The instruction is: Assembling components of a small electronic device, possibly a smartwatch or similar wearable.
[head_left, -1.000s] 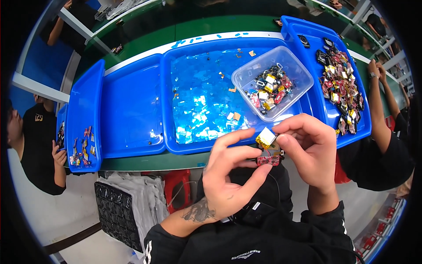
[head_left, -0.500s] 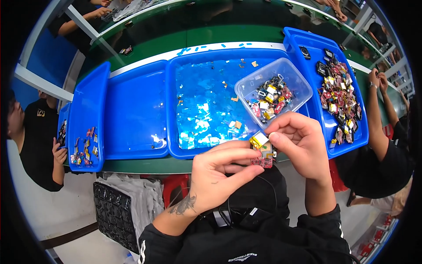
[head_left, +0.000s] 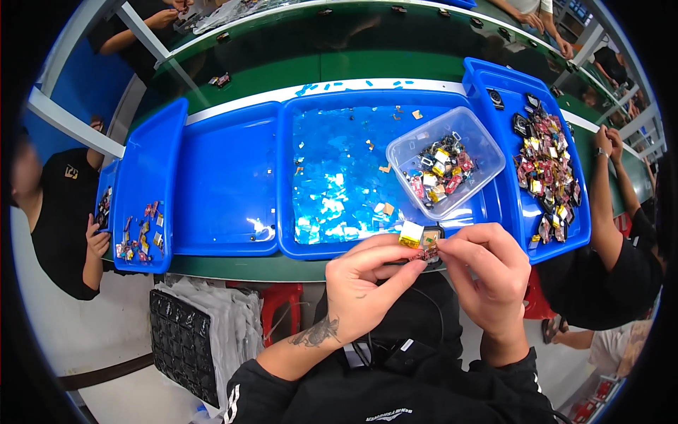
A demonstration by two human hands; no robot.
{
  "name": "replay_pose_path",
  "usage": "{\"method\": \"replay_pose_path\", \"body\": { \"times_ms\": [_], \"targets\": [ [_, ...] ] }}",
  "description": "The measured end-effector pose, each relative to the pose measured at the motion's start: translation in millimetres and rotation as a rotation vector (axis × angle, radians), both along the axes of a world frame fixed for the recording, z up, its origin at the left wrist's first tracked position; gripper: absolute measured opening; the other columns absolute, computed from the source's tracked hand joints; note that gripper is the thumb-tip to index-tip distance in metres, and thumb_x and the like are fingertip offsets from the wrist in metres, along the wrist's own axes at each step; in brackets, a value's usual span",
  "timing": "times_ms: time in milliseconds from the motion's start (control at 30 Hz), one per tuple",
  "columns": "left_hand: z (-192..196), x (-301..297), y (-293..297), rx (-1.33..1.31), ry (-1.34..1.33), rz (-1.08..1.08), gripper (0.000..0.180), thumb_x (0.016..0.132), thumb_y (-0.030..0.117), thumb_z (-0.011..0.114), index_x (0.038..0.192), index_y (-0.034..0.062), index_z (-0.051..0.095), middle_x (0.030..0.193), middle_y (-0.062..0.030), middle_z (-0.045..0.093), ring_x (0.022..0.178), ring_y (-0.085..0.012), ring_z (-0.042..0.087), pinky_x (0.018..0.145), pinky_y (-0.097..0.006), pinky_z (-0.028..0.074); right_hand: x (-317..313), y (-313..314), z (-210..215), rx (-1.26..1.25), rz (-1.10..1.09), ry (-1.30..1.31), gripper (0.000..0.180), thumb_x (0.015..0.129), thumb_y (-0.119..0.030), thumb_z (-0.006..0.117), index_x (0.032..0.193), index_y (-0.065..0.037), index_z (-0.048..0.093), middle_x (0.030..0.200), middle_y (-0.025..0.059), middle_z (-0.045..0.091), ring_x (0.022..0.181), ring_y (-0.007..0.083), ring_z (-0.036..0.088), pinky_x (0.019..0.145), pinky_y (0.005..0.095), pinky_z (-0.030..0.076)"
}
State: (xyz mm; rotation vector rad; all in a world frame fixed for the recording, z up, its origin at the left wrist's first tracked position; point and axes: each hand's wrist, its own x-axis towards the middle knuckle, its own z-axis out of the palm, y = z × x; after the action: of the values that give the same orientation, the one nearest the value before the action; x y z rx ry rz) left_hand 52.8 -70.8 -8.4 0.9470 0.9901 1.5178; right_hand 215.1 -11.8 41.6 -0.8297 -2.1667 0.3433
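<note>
The left hand [head_left: 367,279] and right hand [head_left: 487,272] both pinch one small electronic module with a yellow battery [head_left: 418,240] above the tray edge, while many remain in the clear tub [head_left: 445,166].

Small part [head_left: 421,247] pinched between left hand [head_left: 367,283] and right hand [head_left: 487,272]: fingers cover most of it, kind too small to tell. Pieces in clear tub [head_left: 445,161] and right blue tray [head_left: 547,177] too tiny to identify. Worktop [head_left: 282,71] far edge bent by fisheye. Neighbour's forearm [head_left: 611,191] cut off at right rim.
</note>
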Motion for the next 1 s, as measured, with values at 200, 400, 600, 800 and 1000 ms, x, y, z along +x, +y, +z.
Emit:
{"method": "replay_pose_path", "body": {
  "times_ms": [200, 400, 600, 800, 1000],
  "targets": [
    [1.0, 0.4, -1.1, 0.003, 0.022, 0.009, 0.015, 0.085, -0.009, 0.063, 0.100, -0.0097, 0.066, 0.111, -0.0138, 0.060, 0.099, -0.0192, 0.065, 0.083, -0.026, 0.057, 2.0, -4.6, 1.5, -0.008, -0.056, -0.049, 0.023, 0.067, 0.006, 0.072, 0.088, -0.003, 0.068, 0.079, 0.0058, 0.060, 0.067, 0.0211, 0.060, 0.055, 0.0313, 0.047],
    [-1.4, 0.3, -5.5, -0.060, -0.060, -0.023, 0.014, 0.088, -0.008, 0.060, 0.101, -0.0105, 0.064, 0.111, -0.0135, 0.059, 0.100, -0.0175, 0.064, 0.085, -0.028, 0.054, -9.0, -6.6, -6.9, -0.118, -0.059, 0.119, 0.022, 0.068, 0.006, 0.073, 0.087, -0.004, 0.069, 0.076, 0.0048, 0.056, 0.065, 0.0202, 0.056, 0.056, 0.0298, 0.045],
    [-1.1, 12.1, -8.4, 0.042, -0.173, -0.045, 0.014, 0.087, -0.008, 0.061, 0.100, -0.0104, 0.064, 0.113, -0.0122, 0.056, 0.103, -0.0185, 0.062, 0.088, -0.028, 0.054, -13.6, -30.7, -26.8, -0.286, -0.190, 0.349, 0.024, 0.067, 0.010, 0.070, 0.087, -0.001, 0.070, 0.080, 0.0041, 0.048, 0.073, 0.0140, 0.046, 0.064, 0.0238, 0.038],
    [6.3, 12.4, -15.2, 0.034, 0.011, 0.009, 0.015, 0.085, -0.008, 0.063, 0.100, -0.0084, 0.065, 0.116, -0.0113, 0.055, 0.101, -0.0170, 0.063, 0.088, -0.028, 0.055, -0.7, -30.1, -27.3, -0.121, -0.177, 0.268, 0.035, 0.058, 0.009, 0.075, 0.090, -0.006, 0.074, 0.080, 0.0041, 0.051, 0.068, 0.0153, 0.052, 0.058, 0.0251, 0.043],
    [9.9, 14.2, -19.5, 0.113, 0.303, 0.106, 0.014, 0.079, -0.005, 0.071, 0.093, -0.0057, 0.068, 0.111, -0.0142, 0.061, 0.095, -0.0204, 0.068, 0.081, -0.027, 0.056, 4.2, -32.6, -36.7, 0.034, -0.162, 0.166, 0.037, 0.054, 0.009, 0.076, 0.087, -0.008, 0.074, 0.081, 0.0032, 0.048, 0.066, 0.0165, 0.052, 0.055, 0.0264, 0.043]
  ]
}}
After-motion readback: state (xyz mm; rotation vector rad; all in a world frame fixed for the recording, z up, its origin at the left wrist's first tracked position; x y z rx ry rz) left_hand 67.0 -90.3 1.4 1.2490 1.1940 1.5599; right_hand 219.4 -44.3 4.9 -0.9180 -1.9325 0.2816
